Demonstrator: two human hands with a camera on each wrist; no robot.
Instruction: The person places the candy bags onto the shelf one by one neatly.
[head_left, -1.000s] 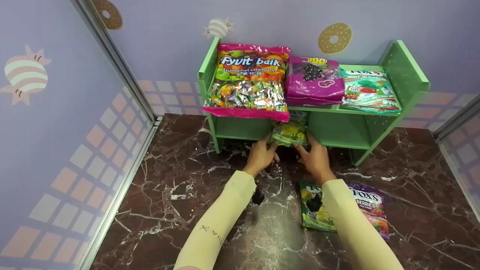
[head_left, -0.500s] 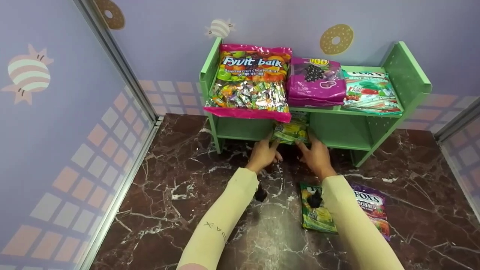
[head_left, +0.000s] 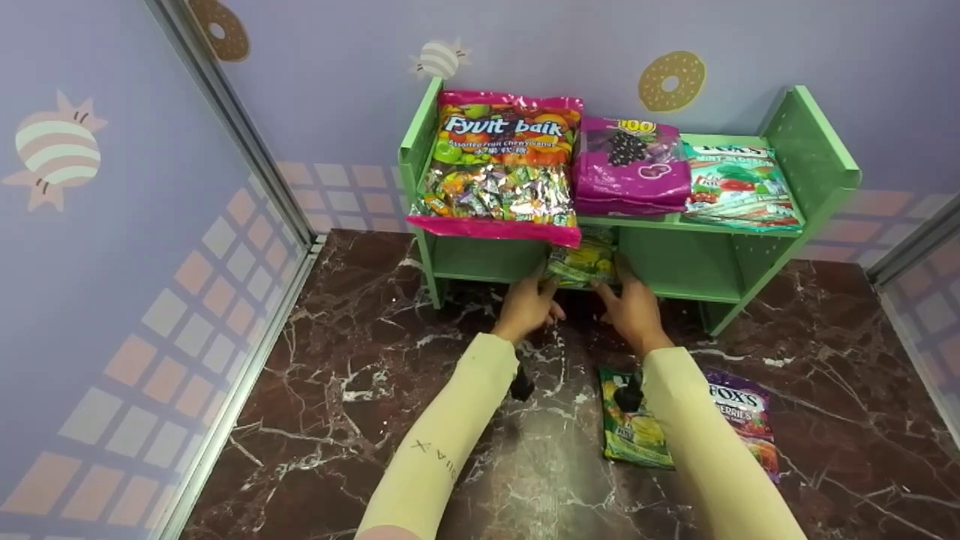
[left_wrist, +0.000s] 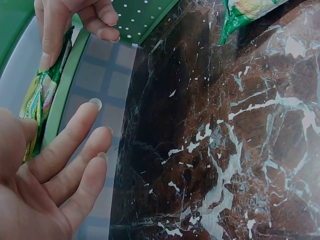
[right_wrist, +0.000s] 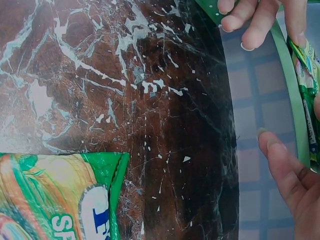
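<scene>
A small green and yellow candy bag (head_left: pixel 581 264) lies on the lower board of the green two-tier shelf (head_left: pixel 686 259), partly hidden by the upper tier. My left hand (head_left: pixel 527 306) grips its left side and my right hand (head_left: pixel 634 313) its right side, thumbs at the front edge. In the left wrist view, the candy bag (left_wrist: pixel 50 90) sits behind the board's front lip, between the two hands. The left hand's other fingers (left_wrist: pixel 77 172) stretch out below the board. The right wrist view has the right hand (right_wrist: pixel 290 180) at the bag's near end.
On the upper tier are a big Fyvit baik candy bag (head_left: pixel 502 169), overhanging the front, a purple candy bag (head_left: pixel 634 169) and a mint Fox's bag (head_left: pixel 742 187). A green candy bag (head_left: pixel 634 435) and a purple Fox's bag (head_left: pixel 750 420) lie on the marble surface (head_left: pixel 360 420) under the right forearm.
The candy bag shifts slightly deeper onto the lower board, with both hands staying at its sides. The head view has shifted a little.
</scene>
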